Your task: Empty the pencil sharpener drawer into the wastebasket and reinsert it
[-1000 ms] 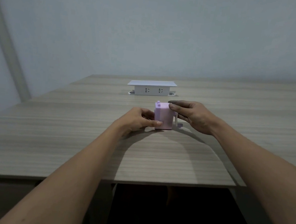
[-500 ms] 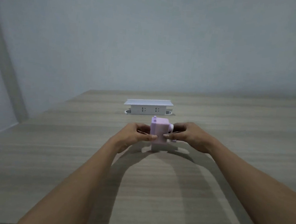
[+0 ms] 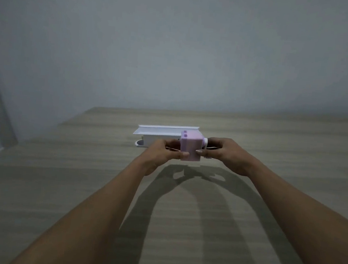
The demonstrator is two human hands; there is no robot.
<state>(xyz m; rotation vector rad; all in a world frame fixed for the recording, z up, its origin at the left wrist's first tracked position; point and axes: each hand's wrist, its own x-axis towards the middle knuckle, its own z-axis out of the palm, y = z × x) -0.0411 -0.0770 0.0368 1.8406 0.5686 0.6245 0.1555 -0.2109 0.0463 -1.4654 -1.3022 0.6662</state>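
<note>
A small lilac pencil sharpener (image 3: 190, 147) is held up above the wooden table (image 3: 78, 186), its shadow on the wood below. My left hand (image 3: 162, 152) grips its left side, thumb on the lower front edge. My right hand (image 3: 226, 153) holds the right side, where a white crank hub shows. The drawer sits flush in the body; I cannot make out its outline. No wastebasket is in view.
A white pop-up socket box (image 3: 158, 135) with its lid raised stands on the table just behind the sharpener. A grey wall rises beyond the far table edge. The left table edge runs diagonally at the far left.
The sharpener has been lifted off the table by both hands. My view has tilted up, so the near table edge has dropped out of sight.
</note>
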